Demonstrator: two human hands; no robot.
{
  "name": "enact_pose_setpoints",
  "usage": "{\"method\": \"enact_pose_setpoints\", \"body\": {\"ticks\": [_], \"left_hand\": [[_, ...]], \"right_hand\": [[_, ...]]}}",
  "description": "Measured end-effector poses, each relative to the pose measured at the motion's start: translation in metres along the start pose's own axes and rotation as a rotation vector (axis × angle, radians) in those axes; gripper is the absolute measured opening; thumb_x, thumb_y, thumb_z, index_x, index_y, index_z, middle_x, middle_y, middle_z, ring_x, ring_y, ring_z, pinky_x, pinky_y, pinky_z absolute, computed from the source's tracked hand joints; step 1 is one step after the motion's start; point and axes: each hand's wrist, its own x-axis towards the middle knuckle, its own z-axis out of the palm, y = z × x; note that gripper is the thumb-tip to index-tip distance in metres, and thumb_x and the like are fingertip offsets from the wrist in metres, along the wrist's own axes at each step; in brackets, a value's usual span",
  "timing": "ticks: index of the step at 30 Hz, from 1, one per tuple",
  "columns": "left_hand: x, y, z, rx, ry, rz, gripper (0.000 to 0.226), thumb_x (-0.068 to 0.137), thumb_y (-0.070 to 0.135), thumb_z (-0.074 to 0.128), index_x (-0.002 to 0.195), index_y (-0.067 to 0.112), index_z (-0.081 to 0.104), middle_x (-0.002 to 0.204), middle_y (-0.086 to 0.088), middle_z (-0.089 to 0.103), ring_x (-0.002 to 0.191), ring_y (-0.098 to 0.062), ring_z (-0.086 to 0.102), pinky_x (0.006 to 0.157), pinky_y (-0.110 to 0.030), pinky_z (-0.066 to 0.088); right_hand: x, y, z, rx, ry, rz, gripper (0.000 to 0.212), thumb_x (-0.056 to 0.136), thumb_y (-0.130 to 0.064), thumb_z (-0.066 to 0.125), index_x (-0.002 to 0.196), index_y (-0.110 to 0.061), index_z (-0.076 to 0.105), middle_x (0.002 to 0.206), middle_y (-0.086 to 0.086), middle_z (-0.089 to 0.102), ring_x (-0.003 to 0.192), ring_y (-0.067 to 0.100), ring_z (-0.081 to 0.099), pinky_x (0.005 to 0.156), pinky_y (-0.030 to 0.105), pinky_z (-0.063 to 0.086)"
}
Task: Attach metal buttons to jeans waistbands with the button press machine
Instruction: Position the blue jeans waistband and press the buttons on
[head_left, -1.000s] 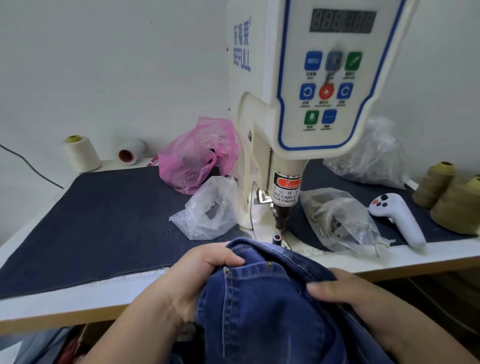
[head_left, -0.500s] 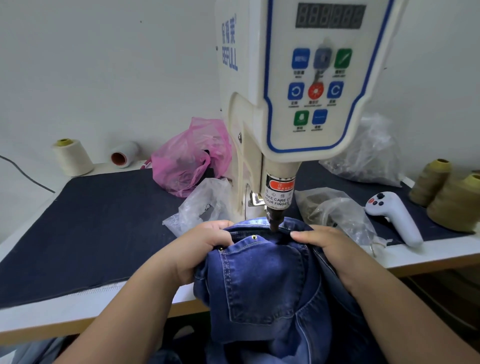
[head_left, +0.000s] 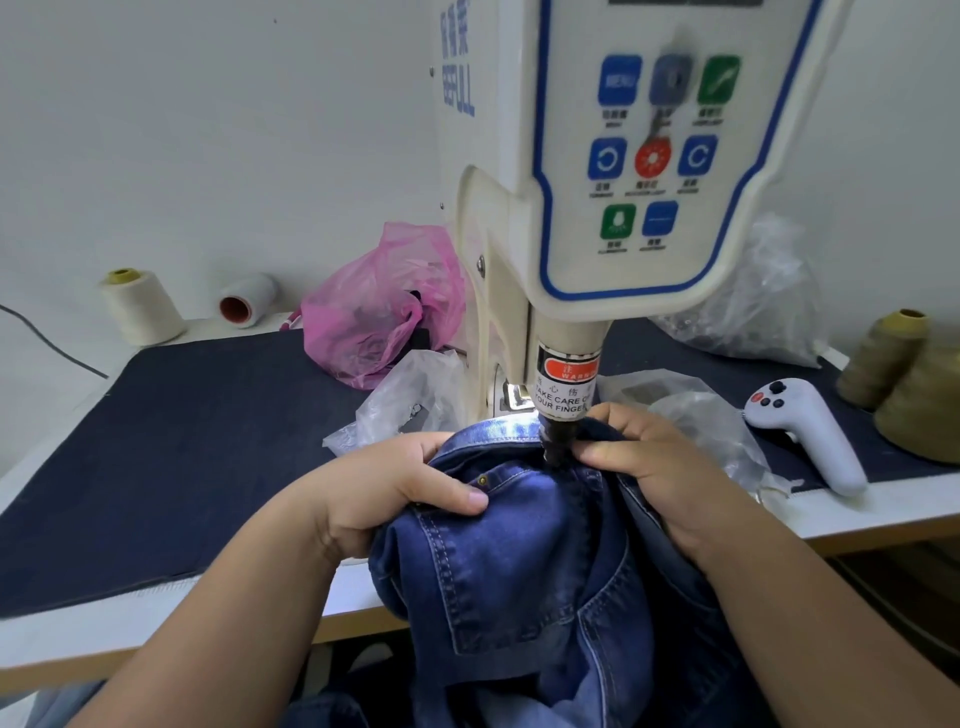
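A plain white wall stands behind a white table with a wooden front edge. A dark blue cloth covers most of the tabletop. At the back left a cream thread cone stands upright beside a white spool lying on its side. A thin dark cable runs along the wall. The light is soft and even.

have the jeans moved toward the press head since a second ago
Yes. The jeans moved away from the person onto the table, and the waistband now sits under the press head, both hands gripping it.
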Motion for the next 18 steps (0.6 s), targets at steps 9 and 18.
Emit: {"method": "enact_pose_setpoints", "body": {"ticks": [9,18], "left_hand": [[0.003,-0.011,0.004,0.07,-0.057,-0.054,0.053,0.066,0.003,0.073,0.118,-0.002,0.061,0.116,-0.026,0.065,0.104,-0.036,0.063,0.094,-0.045,0.052],[0.011,-0.019,0.003,0.004,0.069,-0.091,0.048,0.067,0.027,0.08,0.109,0.005,0.072,0.115,-0.027,0.068,0.097,-0.036,0.066,0.097,-0.048,0.05]], "right_hand": [[0.001,0.015,0.002,0.052,0.025,0.21,0.035,0.062,-0.012,0.076,0.094,0.001,0.071,0.1,0.026,0.072,0.085,0.033,0.07,0.08,0.037,0.056],[0.002,0.023,0.002,-0.029,0.076,0.097,0.021,0.066,-0.022,0.074,0.081,-0.008,0.075,0.085,0.019,0.074,0.076,0.029,0.068,0.08,0.039,0.052]]}}
